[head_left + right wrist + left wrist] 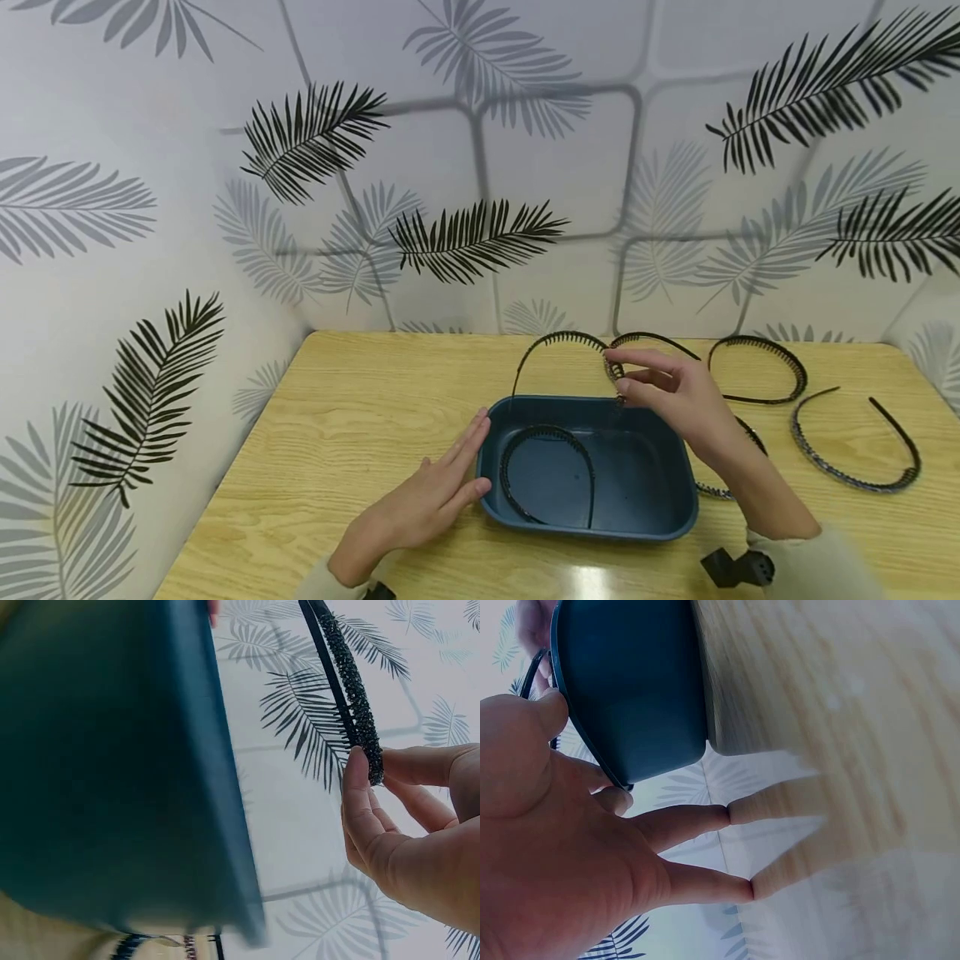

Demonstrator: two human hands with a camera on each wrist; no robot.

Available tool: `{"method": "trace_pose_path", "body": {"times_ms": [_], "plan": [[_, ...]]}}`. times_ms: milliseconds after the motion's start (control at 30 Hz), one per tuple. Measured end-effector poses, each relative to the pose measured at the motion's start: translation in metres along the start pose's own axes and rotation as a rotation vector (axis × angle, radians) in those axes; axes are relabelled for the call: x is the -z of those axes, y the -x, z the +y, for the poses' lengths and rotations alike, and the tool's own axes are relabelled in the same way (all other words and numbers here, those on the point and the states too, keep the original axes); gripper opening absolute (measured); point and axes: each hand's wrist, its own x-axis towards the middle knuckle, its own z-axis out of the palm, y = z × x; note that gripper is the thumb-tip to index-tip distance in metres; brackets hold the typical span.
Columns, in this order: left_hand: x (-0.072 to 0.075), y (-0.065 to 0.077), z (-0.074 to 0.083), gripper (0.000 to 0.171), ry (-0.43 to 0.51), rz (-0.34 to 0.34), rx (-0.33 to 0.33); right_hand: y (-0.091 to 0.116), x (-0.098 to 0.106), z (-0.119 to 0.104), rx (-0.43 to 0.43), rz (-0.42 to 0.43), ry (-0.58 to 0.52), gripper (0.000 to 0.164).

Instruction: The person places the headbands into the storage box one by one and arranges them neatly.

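Observation:
A dark toothed headband [572, 336] is pinched between thumb and fingers of my right hand [693, 412], above the back rim of a blue plastic basin [600, 533]. Seen from the right wrist, that headband [355, 690] has a sparkly, beaded outer face. Inside the basin, toward its left side, lies another black headband [547, 432]. With fingers extended, my left hand [427, 504] rests against the basin's left end. In the left wrist view the thumb of the left hand [562, 840] touches the rim, and two fingers reach down to the tabletop.
To the right of the basin several headbands lie on the wooden table [360, 392]: a black one [798, 367] at the back, a patterned one [840, 477] farther right, and one [716, 492] partly hidden by my right arm. A patterned wall [525, 292] stands behind.

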Motion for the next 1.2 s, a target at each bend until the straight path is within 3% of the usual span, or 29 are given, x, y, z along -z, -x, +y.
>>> {"method": "trace_pose_path", "body": {"times_ms": [433,933,1200], "plan": [[0.001,-0.001,0.001,0.072,-0.004,-0.002,0.003,0.021,-0.017,0.018,-0.026,0.015,-0.044,0.041],[-0.001,0.001,0.001,0.072,0.002,-0.005,0.005,0.024,-0.037,0.037,0.010,0.011,-0.023,0.034],[-0.001,0.000,0.003,0.072,-0.007,0.000,0.004,0.027,-0.044,0.041,-0.046,0.016,0.012,0.034]]}}
